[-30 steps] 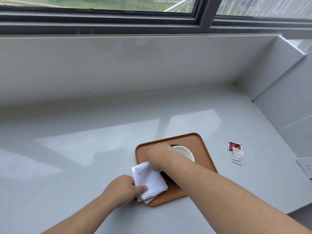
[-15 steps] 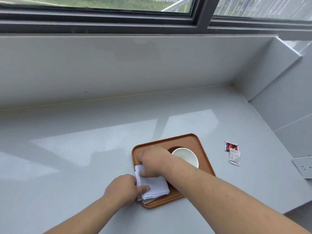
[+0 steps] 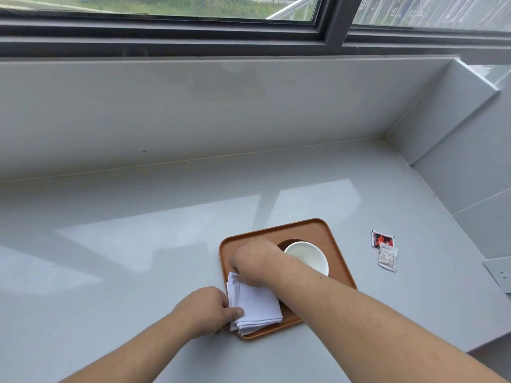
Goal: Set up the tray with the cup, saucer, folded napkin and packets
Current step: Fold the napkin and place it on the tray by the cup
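An orange-brown tray (image 3: 312, 230) lies on the grey counter. On it a white cup (image 3: 308, 257) stands on a dark saucer (image 3: 286, 243), mostly hidden by the cup and my arm. A folded white napkin (image 3: 257, 306) rests on the tray's near left part. My left hand (image 3: 206, 310) pinches the napkin's left edge. My right hand (image 3: 253, 261) presses its fingertips on the napkin's far corner, beside the cup. Two packets lie on the counter to the right of the tray: a red and black one (image 3: 382, 239) and a pale one (image 3: 387, 257).
A low wall with a window runs along the back of the counter (image 3: 138, 244). A tiled wall closes the right side, with a white socket plate (image 3: 500, 273) lying near it. The counter's front edge drops off at the lower right.
The napkin has shifted further onto the tray. My right hand moved left and toward me, from beside the cup onto the napkin's far corner. My left hand keeps its pinch.
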Available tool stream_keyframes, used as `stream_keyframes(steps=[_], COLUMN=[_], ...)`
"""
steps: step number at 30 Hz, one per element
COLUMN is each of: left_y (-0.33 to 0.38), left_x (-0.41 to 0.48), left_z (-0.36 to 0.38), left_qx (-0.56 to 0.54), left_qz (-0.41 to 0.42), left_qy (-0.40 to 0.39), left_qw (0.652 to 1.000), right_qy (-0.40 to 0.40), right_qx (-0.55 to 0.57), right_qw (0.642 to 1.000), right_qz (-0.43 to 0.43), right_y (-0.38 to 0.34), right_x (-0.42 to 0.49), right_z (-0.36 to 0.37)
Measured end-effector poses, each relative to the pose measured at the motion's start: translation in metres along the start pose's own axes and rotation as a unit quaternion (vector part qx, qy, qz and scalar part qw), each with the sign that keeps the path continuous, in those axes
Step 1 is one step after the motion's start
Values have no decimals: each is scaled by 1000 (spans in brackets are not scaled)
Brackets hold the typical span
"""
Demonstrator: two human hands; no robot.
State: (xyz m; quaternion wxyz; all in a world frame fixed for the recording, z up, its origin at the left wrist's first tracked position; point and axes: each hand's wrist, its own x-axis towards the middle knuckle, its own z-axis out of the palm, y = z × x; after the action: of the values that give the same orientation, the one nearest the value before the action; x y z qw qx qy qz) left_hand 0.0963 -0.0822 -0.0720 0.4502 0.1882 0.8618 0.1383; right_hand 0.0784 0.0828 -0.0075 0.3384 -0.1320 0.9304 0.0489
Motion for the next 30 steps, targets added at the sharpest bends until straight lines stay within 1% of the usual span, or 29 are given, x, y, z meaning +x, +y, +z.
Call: stream_keyframes(steps=[6,9,12,14,16,24,30], left_y=[3,5,5,4,3,9,10], left_x=[1,1,1,0,-1,-2,-3], left_z=[12,18,19,20,20,17,15], left_qx=[-16,1,16,16,17,43,49], left_qz=[-15,-40,-56,-58,-54,-42,-34], left_qy=[24,62,74,71,60,39,26], left_qw=[999,997,996,996,997,997,998], right_qy=[16,19,18,9,12,58,83], right_qx=[-13,-10,9,27,23,6,5], right_qw=[1000,1000,1000,999,999,995,992], right_qz=[0,2,9,15,22,75,95], right_y=[-1,0,0,0,-1,-11,-16], right_x=[1,-1,-4,-5,-3,5,6], right_z=[4,7,12,15,20,37,43])
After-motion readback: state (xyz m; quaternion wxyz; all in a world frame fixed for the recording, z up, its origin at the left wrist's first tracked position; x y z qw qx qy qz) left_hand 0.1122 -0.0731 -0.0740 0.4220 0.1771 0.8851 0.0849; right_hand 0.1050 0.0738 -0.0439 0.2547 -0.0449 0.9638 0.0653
